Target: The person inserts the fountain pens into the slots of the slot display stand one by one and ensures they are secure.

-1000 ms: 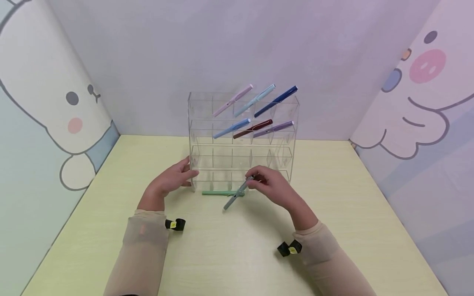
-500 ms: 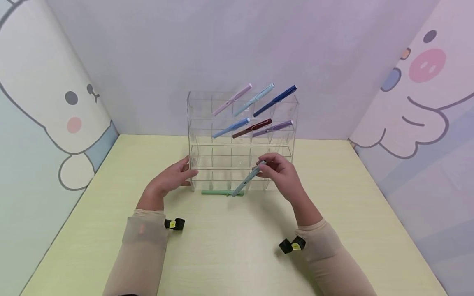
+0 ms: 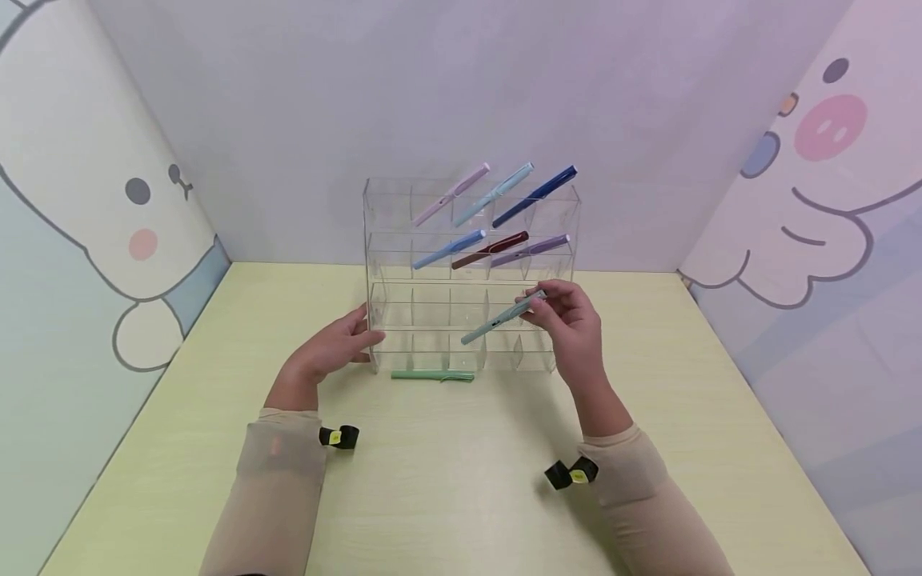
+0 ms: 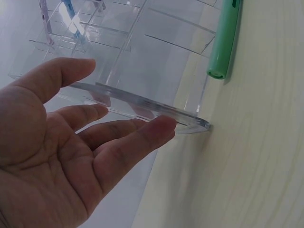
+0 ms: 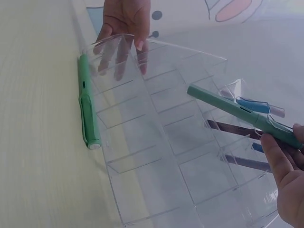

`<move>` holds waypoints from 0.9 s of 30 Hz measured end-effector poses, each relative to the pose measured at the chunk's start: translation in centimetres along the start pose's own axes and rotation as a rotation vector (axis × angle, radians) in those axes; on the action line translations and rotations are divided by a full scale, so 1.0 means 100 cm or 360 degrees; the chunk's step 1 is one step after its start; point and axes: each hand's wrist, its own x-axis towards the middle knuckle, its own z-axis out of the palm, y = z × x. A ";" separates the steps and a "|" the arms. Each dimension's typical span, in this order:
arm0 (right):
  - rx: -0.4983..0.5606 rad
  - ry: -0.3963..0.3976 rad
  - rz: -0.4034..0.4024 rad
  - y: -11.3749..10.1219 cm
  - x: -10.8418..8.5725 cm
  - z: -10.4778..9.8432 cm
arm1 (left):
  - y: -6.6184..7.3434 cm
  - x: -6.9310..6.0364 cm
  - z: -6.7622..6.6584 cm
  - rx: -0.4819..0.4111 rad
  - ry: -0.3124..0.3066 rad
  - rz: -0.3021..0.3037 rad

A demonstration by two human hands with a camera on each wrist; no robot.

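Observation:
A clear acrylic pen rack (image 3: 468, 318) with tiers of compartments stands on the table. Beside its left side panel is my left hand (image 3: 333, 346); in the left wrist view the extended fingers (image 4: 128, 156) rest against that panel's edge, the thumb apart from them. My right hand (image 3: 572, 324) pinches a pale grey-green pen (image 3: 500, 318) near one end, between thumb and fingers. This pen is tilted in front of the rack's lower right tiers, its free end pointing down and left. A green pen (image 3: 432, 375) lies flat on the table along the rack's front foot.
Pale pink (image 3: 452, 194), light blue (image 3: 495, 194) and dark blue (image 3: 535, 197) pens lean in the top tier. Below them sit blue (image 3: 450, 250), dark red (image 3: 491, 250) and purple (image 3: 531, 251) pens. A printed wall (image 3: 302, 120) rises behind the table (image 3: 432, 496).
The right hand has moved up and to the right with the grey-green pen, from over the green pen to the rack's lower right tiers. My left hand stays at the side panel.

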 end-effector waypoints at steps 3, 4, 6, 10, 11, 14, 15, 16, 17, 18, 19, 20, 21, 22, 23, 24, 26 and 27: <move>0.0059 0.0062 -0.0062 -0.001 0.003 0.001 | 0.000 0.000 0.000 -0.0004 0.0003 0.0008; 0.0066 0.0073 -0.0078 -0.001 0.004 0.001 | 0.000 0.000 0.000 -0.0004 0.0004 0.0008; 0.0097 0.0083 -0.0101 -0.001 0.006 0.001 | -0.001 -0.001 -0.001 -0.0005 0.0007 0.0000; 0.0113 0.0110 -0.0151 -0.003 0.009 0.002 | 0.000 -0.002 -0.001 0.0002 0.0005 -0.0015; 0.0117 0.0123 -0.0165 -0.003 0.010 0.002 | 0.000 -0.002 -0.001 -0.0003 0.0003 -0.0015; 0.0103 0.0170 -0.0208 -0.003 0.014 0.004 | 0.002 -0.003 0.000 -0.0010 0.0004 -0.0021; 0.0097 0.0179 -0.0218 -0.003 0.015 0.005 | 0.002 -0.003 0.000 -0.0012 0.0004 -0.0026; 0.0091 0.0185 -0.0226 -0.002 0.017 0.006 | 0.003 -0.003 0.001 -0.0017 0.0005 -0.0028; 0.0094 0.0189 -0.0231 -0.002 0.019 0.007 | 0.003 -0.003 0.001 -0.0017 0.0010 -0.0037; 0.0095 0.0192 -0.0234 -0.001 0.021 0.009 | 0.003 -0.003 0.001 -0.0016 0.0013 -0.0043; 0.0090 0.0191 -0.0240 0.000 0.022 0.010 | 0.003 -0.003 0.001 -0.0014 0.0014 -0.0047; 0.0090 0.0194 -0.0247 0.000 0.024 0.012 | 0.003 -0.004 0.001 -0.0014 0.0015 -0.0048; 0.0088 0.0195 -0.0252 0.001 0.025 0.013 | 0.003 -0.004 0.001 -0.0016 0.0016 -0.0051; 0.0097 0.0199 -0.0257 0.002 0.026 0.015 | 0.004 -0.004 0.001 -0.0019 0.0020 -0.0054; 0.0101 0.0207 -0.0263 0.003 0.028 0.016 | 0.004 -0.005 0.001 -0.0018 0.0025 -0.0059; 0.0089 0.0212 -0.0271 0.004 0.029 0.017 | 0.004 -0.005 0.001 -0.0019 0.0027 -0.0062; 0.0091 0.0226 -0.0276 0.006 0.031 0.020 | 0.005 -0.006 0.001 -0.0014 0.0026 -0.0064; 0.0082 0.0231 -0.0274 0.007 0.032 0.021 | 0.004 -0.006 0.001 -0.0015 0.0028 -0.0070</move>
